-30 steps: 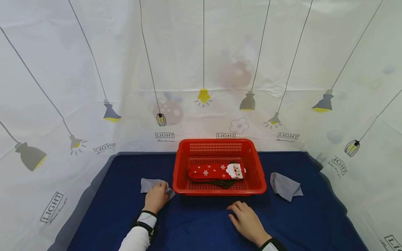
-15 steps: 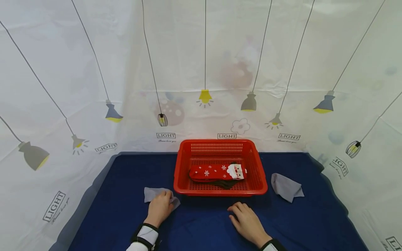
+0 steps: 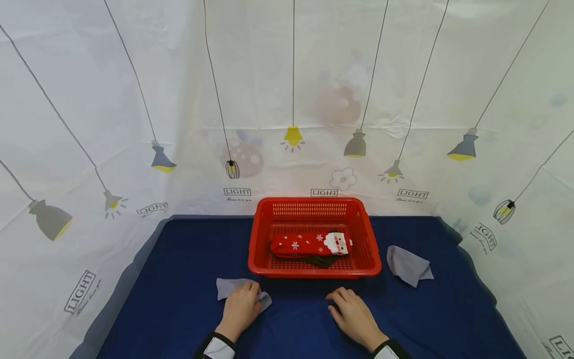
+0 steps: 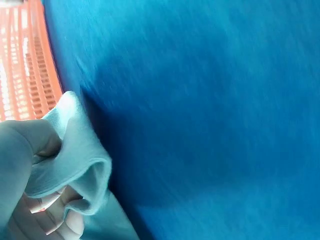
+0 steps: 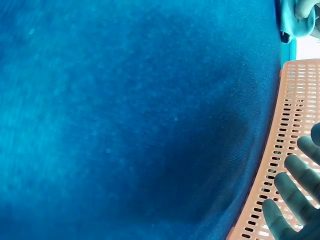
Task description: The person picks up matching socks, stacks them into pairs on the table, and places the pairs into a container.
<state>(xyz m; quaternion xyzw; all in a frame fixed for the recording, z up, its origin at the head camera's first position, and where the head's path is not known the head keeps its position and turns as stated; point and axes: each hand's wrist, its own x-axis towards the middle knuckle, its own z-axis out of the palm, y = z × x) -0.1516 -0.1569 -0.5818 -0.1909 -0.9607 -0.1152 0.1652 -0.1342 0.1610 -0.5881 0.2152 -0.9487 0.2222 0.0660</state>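
Under the left hand: the left hand (image 3: 240, 308) lies on a grey sock (image 3: 226, 287), fingers curled and pinching a fold of it, as the left wrist view shows (image 4: 75, 165).
Right hand: the right hand (image 3: 354, 314) rests flat on the blue cloth (image 3: 170, 299), fingers relaxed and spread, holding nothing.
Ahead of both hands: a red basket (image 3: 253, 244), its near wall just beyond the fingertips.
Inside the basket: a red Santa sock (image 3: 309, 244) lying flat on something dark.
Right of the right hand: a second grey sock (image 3: 409, 267), well apart from it.
Doing the step well: I judge the pinch should take both layers of the knit, low on the fold, so the sock drags or lifts without slipping out.
Materials: the grey socks are soft, thin knit, limp and creased; the basket is rigid slotted plastic, rectangular with rounded corners; the cloth is a matte, slightly napped fabric.
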